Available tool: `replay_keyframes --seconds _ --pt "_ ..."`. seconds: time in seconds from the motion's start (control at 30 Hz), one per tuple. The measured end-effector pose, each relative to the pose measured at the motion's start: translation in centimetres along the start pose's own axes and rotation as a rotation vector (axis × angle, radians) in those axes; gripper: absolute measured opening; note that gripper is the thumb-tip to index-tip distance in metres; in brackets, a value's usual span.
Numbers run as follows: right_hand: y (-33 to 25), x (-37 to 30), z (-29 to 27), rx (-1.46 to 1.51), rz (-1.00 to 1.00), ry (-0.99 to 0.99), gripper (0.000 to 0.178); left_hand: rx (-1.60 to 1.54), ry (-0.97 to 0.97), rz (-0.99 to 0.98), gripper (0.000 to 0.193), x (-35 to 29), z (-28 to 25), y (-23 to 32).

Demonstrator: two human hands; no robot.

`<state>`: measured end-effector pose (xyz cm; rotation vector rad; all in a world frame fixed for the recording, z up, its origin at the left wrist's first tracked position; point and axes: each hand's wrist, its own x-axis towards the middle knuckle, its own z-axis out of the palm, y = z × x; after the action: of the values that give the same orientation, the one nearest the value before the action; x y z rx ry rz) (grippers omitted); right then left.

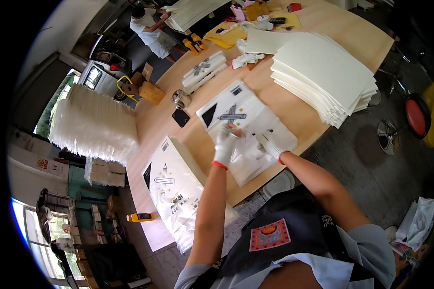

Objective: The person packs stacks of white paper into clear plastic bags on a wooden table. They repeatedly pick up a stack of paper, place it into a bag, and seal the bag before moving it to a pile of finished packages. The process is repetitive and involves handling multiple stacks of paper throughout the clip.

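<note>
A clear plastic bag [275,126] printed with crossed pencils and a black corner lies flat on the table in front of me. My left hand [225,143], in a white glove with a red cuff and some bare fingertips, is closed at the bag's middle, its fingers slightly blurred. To its right, my right hand [270,145], gloved the same way, has its fingers drawn together on the bag's film. Left of my left forearm rests a stack of similar printed bags [178,180], its lower end crumpled over the table edge.
A fanned stack of white sheets [323,72] covers the right of the wooden table [260,77]. A phone [180,118], a metal canister [181,98] and a rolled bag bundle [204,72] lie beyond the bags. An orange bottle [140,217] lies at the left edge. Another person [152,31] works far off.
</note>
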<state>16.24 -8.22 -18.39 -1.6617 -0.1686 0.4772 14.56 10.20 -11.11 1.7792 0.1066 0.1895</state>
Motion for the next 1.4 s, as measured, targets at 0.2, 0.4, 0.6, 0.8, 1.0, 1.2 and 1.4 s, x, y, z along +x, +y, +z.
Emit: replay_keyframes --seconds 0.2,0.4,0.6,0.8,1.0,1.2,1.4 --pt "-5.8 -6.6 -6.5 -0.421 0.335 -0.203 0.041 -0.399 0.028 -0.063 0.011 -1.5 -0.7 7.1" --pt "-5.5 -5.8 -3.4 0.245 -0.455 0.089 0.034 0.481 -0.152 0.665 0.007 -5.7 10.6 10.1" --pt "-10.0 -18.3 -7.7 0.634 -0.123 -0.326 0.054 0.396 -0.429 0.598 0.022 -13.7 11.1 13.6" --pt "-7.4 -10.8 -14.2 -0.944 -0.698 0.332 0.016 0.155 -0.203 0.187 0.02 -7.8 10.7 6.7" --pt "-9.5 -10.9 -27.3 -1.512 -0.415 0.46 0.035 -0.204 -0.328 -0.069 0.019 -5.3 12.2 6.5" --pt "-10.3 -9.8 -30.0 -1.642 -0.604 0.378 0.018 -0.172 -0.566 0.054 0.026 -1.6 18.0 7.6" --pt "-13.2 -16.8 -18.2 -1.461 -0.901 0.161 0.018 -0.991 -0.368 -0.535 0.038 -0.2 19.8 6.9"
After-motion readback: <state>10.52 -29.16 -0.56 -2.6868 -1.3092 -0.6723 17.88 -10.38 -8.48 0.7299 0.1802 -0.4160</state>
